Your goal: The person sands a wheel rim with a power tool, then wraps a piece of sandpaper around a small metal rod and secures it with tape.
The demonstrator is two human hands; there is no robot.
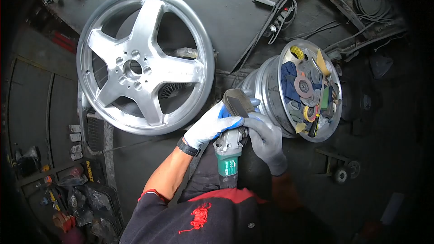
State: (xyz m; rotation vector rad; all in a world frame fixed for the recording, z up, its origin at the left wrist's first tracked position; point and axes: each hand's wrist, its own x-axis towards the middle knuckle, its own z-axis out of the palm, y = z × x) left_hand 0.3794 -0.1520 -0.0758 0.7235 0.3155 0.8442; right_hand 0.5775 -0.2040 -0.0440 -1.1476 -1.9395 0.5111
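My left hand (209, 129), in a white and blue glove, is closed around a dark flat piece (238, 103) with worn-looking faces. Its thumb lies along the near edge, and gloved fingertips show past the far right side. My right hand (267, 142), in a grey glove, pinches the near right edge of the same piece. I cannot tell what kind of piece it is. Just below both hands, a green and grey angle grinder (228, 153) stands between my legs, its gear head right under the fingers and its rear end against my shirt.
A bare silver five-spoke wheel rim (144, 61) is propped at the left front. To the right, another rim (335, 124) holds abrasive discs, yellow tape (296, 53) and cloths. Cables (280, 18) hang beyond. Tool cases (97, 199) stand at the lower left, a small wheeled frame (340, 175) at the right.
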